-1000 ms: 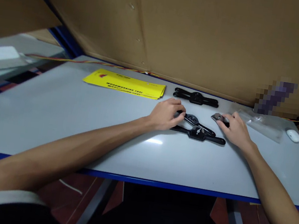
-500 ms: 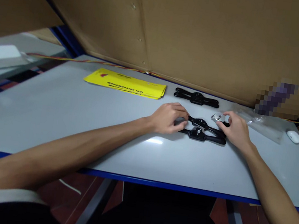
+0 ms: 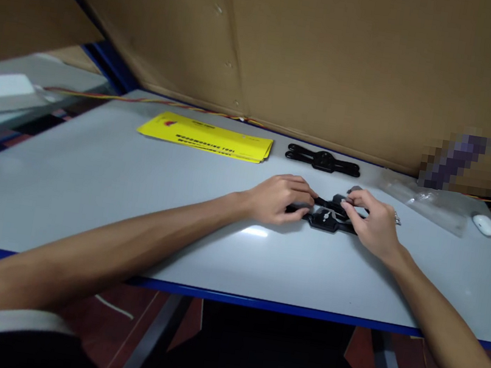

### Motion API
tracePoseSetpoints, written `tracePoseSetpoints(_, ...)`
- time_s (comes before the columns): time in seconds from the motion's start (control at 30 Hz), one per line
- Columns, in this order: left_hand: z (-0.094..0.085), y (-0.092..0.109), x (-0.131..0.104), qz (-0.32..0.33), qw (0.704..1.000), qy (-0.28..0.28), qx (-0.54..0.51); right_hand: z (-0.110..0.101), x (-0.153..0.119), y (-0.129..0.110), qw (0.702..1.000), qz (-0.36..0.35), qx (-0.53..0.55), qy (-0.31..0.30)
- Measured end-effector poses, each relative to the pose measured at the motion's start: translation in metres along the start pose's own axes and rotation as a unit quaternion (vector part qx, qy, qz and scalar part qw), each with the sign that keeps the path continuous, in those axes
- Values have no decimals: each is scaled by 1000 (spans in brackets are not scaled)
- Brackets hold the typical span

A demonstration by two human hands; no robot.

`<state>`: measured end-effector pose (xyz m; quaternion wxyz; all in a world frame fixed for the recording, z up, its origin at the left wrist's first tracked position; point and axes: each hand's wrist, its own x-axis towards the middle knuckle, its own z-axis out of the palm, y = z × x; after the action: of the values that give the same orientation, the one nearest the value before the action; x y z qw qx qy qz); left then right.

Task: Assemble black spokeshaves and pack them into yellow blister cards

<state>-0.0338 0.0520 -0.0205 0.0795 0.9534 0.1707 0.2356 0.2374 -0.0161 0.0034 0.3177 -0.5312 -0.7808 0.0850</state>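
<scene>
Two black spokeshaves lie one behind the other before me. My left hand has its fingers closed around the left handle of the rear spokeshave; its thumb rests by the left handle of the front spokeshave. A grey metal piece with a slot sits on the front one's middle. My right hand pinches a small dark metal plate over the middle of the rear tool. Behind that hand, small shiny metal bits peek out, partly hidden.
More black spokeshaves lie further back. Yellow printed cards are stacked at the back left. A clear plastic bag and a white earbud-case-like object lie at the right. A cardboard wall rises behind the table.
My right hand has moved left and slightly down, to the rear spokeshave's middle. The shiny part at its fingertips no longer shows there; a dark plate does. My left hand has barely shifted.
</scene>
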Motion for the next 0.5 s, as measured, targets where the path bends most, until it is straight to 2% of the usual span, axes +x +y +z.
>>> tracePoseSetpoints(0.3,3,-4,-2,36,999,24,32,7,2,10,1000,21,-17,4)
tracePoseSetpoints(0.5,2,-6,-1,47,998,27,17,9,4,8,998,58,36,2)
